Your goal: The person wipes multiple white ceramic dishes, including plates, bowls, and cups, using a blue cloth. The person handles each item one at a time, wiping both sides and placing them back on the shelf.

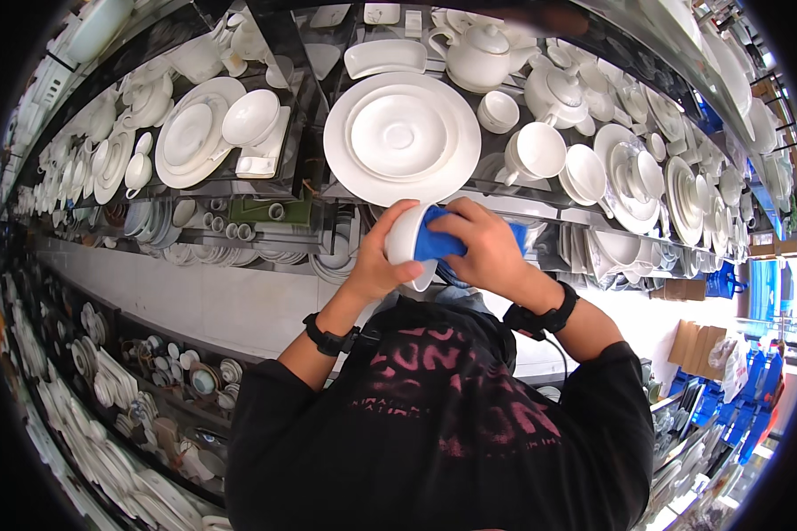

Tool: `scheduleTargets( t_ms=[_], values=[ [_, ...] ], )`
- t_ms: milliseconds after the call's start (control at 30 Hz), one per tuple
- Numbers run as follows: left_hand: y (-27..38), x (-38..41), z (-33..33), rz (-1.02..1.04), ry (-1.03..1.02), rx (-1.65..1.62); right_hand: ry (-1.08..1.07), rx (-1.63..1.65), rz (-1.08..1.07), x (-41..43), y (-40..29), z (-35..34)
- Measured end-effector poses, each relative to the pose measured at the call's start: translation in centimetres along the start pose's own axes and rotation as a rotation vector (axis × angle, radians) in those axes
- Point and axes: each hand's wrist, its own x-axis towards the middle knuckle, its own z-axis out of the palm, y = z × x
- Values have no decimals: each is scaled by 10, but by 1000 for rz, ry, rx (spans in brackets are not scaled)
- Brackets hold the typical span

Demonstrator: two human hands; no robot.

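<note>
My left hand (376,257) grips a white ceramic bowl (402,233) from its left side, the thumb near its lower rim. The bowl is tilted on edge, its opening turned to the right. A blue cloth (435,237) is bunched in my right hand (483,240) and pressed at the bowl's mouth; part of it hangs out beyond the fingers. The bowl's inside is mostly hidden by the cloth. Just beyond both hands, a stack of white plates (402,189) sits at the shelf's front edge, a smaller dish on top.
White teapots (481,60) and small stacked cups (498,111) stand behind the plates. To the right are white cups (536,150) and more place settings. Crockery fills the lower shelves (259,242) and the racks behind me. Cardboard (696,348) stands far right.
</note>
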Motion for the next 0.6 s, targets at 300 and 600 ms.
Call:
scheduleTargets(
  t_ms=[300,600],
  values=[
    [9,-4,-11,83,-80,233,-78,72,-136,-16,-12,24],
    [4,-5,3,-264,-34,-386,153,-379,-413,-9,-15,20]
  ],
)
